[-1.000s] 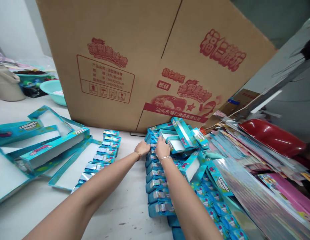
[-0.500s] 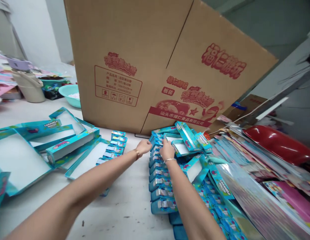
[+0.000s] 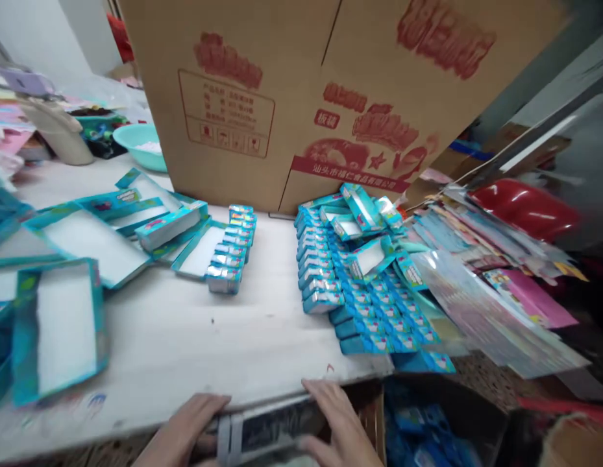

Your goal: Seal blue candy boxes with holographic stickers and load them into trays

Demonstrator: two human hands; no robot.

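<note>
My left hand and my right hand are low in the view, at the table's front edge. Between them is a dark rectangular thing with pale grey edges, held at its two ends. Motion blurs it and its lower part is cut off, so its kind is unclear. Up on the table, a short row of small blue boxes stands left of centre. A longer row of the same blue boxes runs on the right, beside more rows.
Open blue trays lie piled on the left of the white table. A large brown carton rises at the back. A dark bin with blue items stands below the right edge. Stacked printed sheets lie far right.
Both hands have left the right-hand row of blue boxes and come down to the front edge, now around the dark rectangular thing. The view has tilted downward.
</note>
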